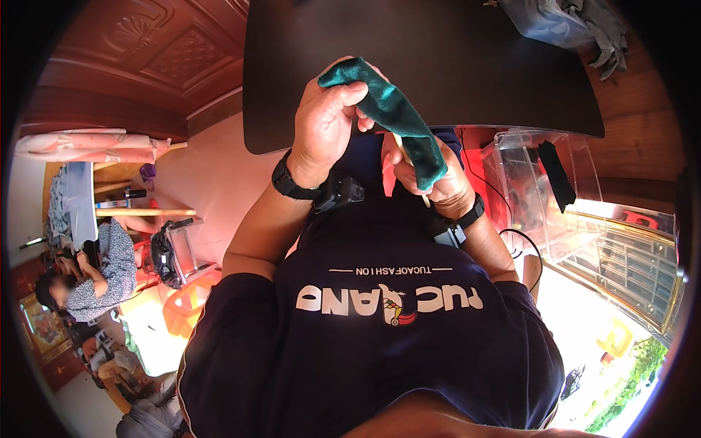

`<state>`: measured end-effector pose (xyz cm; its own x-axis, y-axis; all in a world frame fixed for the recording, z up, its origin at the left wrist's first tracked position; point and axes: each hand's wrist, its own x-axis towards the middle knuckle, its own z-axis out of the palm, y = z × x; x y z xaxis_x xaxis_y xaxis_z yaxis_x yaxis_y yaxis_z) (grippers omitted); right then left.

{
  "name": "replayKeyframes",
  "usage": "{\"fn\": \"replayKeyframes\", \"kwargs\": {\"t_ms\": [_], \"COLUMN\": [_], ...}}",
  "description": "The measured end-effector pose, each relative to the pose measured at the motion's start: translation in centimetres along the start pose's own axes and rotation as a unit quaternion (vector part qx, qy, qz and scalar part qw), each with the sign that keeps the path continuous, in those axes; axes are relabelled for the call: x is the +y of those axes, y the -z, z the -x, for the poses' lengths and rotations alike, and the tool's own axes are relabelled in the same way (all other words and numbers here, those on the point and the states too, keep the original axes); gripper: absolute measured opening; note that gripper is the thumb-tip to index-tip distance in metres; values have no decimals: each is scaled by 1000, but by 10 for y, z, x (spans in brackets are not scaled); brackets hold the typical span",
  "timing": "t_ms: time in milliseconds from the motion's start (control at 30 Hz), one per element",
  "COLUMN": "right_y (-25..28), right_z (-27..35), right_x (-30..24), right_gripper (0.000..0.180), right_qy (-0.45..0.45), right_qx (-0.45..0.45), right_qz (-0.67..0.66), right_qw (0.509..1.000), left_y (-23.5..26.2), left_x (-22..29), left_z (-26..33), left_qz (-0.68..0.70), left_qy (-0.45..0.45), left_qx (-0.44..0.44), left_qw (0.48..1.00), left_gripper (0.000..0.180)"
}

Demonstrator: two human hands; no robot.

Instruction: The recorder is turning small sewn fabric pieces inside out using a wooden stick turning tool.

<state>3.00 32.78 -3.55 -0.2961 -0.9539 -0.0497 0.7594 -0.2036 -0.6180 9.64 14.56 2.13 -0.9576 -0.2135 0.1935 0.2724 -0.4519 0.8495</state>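
One long green velvet piece [394, 106]: left hand [321, 125] pinches it; right hand [450, 184] grips slim pale stick [399, 144]. Right: clear plastic box [527, 212], black cloth strip [556, 177] against it.

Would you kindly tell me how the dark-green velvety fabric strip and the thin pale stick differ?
The velvety fabric strip is broad and dark green, while the pale stick is thin and light-coloured. The strip curves; the stick, partly hidden, looks straight. Both are at the right hand.
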Motion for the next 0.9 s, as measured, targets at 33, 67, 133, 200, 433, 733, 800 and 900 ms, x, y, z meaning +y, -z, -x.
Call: {"fn": "replayKeyframes", "kwargs": {"t_ms": [33, 67, 133, 200, 433, 733, 800, 900], "right_y": [1, 1, -1, 1, 1, -6, -5, 0], "right_z": [0, 1, 0, -3, -4, -3, -4, -3], "right_x": [-1, 0, 1, 4, 7, 7, 8, 9], "right_gripper": [28, 28, 26, 24, 10, 8, 8, 5], "right_qy": [-15, -14, 21, 60, 265, 290, 292, 275], "right_qx": [-15, -15, -21, 17, 133, 159, 152, 152], "right_qz": [-1, -1, 33, 102, 280, 350, 345, 330], "right_qw": [1000, 1000, 999, 993, 913, 876, 879, 890], "left_y": [0, 0, -3, -8, -20, -16, -14, -17], "left_x": [-1, -3, -3, 0, 20, 17, 14, 16], "left_z": [1, 3, 6, 8, 19, 23, 23, 22], "left_qz": [0, -9, -18, -107, -232, -215, -200, -215], "left_qy": [0, -13, -27, -33, -24, 3, 8, 21], "left_qx": [-1, 27, 56, 79, 54, 51, 36, 41], "left_qw": [1000, 1000, 998, 991, 971, 975, 979, 975], "left_gripper": [25, 22, 20, 19, 19, 19, 19, 20]}}
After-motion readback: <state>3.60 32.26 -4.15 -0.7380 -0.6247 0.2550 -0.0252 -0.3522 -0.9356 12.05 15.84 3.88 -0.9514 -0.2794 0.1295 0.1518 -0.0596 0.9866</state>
